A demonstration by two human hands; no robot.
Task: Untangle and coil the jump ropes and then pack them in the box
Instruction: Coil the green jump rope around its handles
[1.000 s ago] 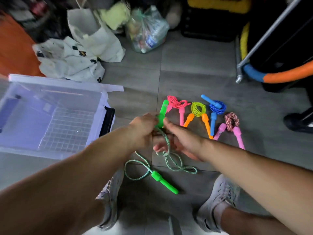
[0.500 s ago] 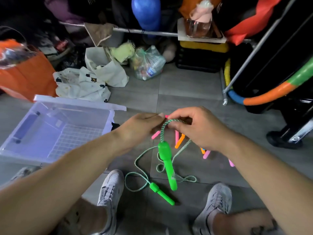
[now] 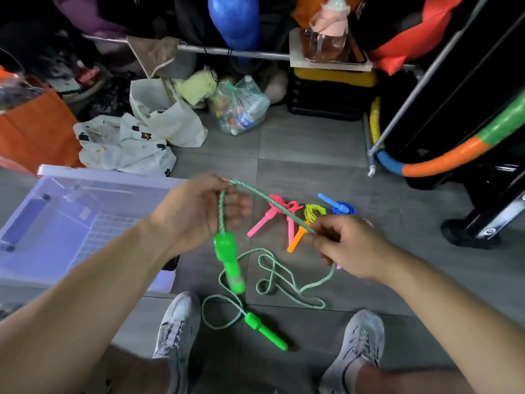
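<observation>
Rope (image 3: 257,194), a green-and-white braid, is stretched between both hands. The left hand (image 3: 193,214) pinches it between the thumb and curled fingers (image 3: 237,204). One green handle (image 3: 227,260) hangs straight down below that pinch, probably so its weight keeps the short end plumb and out of the way. The right hand (image 3: 349,248) pinches the rope between thumb and forefinger, with the other fingers curled in. The length between the two pinches is taut, which looks like measuring off a first loop for coiling.

Past the right fingers the rope drops to the floor in loose, crossing loops that are not yet sorted. It ends at the second handle (image 3: 265,331), which lies well below both hands, between the shoes.

Beyond the right fingertips, three ropes lie coiled in a row, a pink rope (image 3: 281,204), a yellow rope (image 3: 312,211) and a blue rope (image 3: 342,208). They seem parked there until all are ready. The box (image 3: 108,173) stands open just behind the left hand, with no rope visible in it.

No writing can be read. A bottle (image 3: 244,120) in a bag far beyond the fingers has a label, but it is too blurred.
</observation>
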